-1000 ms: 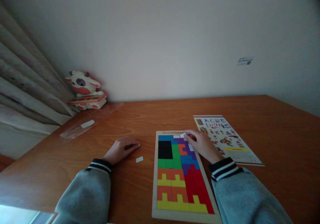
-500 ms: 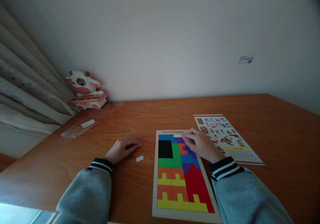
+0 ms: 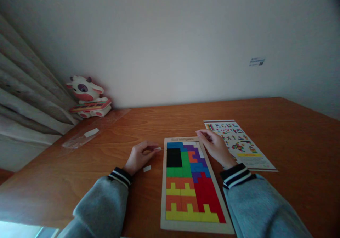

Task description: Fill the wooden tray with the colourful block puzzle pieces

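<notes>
A wooden puzzle board (image 3: 163,195) lies in front of me, filled with coloured interlocking blocks except for a black bare area (image 3: 174,157) at its upper left. My left hand (image 3: 142,156) is just left of the board, thumb and fingers closed on a small white puzzle piece (image 3: 158,148). On the table below that hand lies another small white piece (image 3: 147,168). My right hand (image 3: 214,145) is at the board's top right corner, fingertips close together by the frame, with nothing visible in them. Near it, a white piece (image 3: 201,151) sits in the board.
A printed pattern sheet (image 3: 249,154) lies right of the board, partly behind my right hand. At the back left stands a cow toy with a keyboard (image 3: 90,98). A clear plastic bag (image 3: 75,143) with a white label lies before it, beside the curtain (image 3: 32,89).
My left hand has moved right and up towards the board with the white piece. My right hand has drawn back from the white piece in the board to its top edge.
</notes>
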Demonstrator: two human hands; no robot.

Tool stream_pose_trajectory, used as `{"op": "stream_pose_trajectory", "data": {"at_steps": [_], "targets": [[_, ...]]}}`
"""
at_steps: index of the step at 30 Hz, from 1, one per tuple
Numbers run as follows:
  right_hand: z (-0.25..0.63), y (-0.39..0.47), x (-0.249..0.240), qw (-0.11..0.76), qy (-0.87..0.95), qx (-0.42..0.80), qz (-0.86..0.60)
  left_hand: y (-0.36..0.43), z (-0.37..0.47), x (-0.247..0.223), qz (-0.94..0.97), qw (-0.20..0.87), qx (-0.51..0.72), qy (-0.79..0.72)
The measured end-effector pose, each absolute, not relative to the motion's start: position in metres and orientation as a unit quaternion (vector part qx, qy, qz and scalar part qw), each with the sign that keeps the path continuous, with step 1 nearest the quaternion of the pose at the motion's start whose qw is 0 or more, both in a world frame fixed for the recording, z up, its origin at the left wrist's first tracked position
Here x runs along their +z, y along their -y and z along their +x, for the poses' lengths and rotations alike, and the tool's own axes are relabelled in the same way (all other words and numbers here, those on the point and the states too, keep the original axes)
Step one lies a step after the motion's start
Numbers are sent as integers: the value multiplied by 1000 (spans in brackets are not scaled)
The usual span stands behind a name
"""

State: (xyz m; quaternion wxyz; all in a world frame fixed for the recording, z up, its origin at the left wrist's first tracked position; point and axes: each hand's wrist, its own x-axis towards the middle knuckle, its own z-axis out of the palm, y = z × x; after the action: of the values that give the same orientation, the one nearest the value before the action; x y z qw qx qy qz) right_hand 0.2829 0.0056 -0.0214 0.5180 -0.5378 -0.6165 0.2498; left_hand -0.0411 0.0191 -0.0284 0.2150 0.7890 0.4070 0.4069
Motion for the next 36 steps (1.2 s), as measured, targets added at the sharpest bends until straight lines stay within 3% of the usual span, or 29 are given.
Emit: {"op": "stream_pose_trajectory", "data": {"at_steps": [6, 9, 17, 25, 30, 36], "targets": [[251, 14, -13, 368, 723, 382, -442, -4, 2, -26, 740, 312, 458, -381], [239, 20, -12, 333, 743, 411, -409, 4, 11, -24, 747, 323, 445, -373], [239, 19, -14, 355, 740, 366, -438, 7, 6, -13, 821, 275, 363, -344], [281, -9, -40, 480, 629, 211, -574, 18, -82, -13, 909, 159, 232, -307], [279, -10, -49, 455, 648, 188, -581, 27, -112, -19, 915, 135, 215, -315], [260, -5, -49, 399, 692, 124, -589, 17, -87, -20, 891, 160, 265, -332]]}}
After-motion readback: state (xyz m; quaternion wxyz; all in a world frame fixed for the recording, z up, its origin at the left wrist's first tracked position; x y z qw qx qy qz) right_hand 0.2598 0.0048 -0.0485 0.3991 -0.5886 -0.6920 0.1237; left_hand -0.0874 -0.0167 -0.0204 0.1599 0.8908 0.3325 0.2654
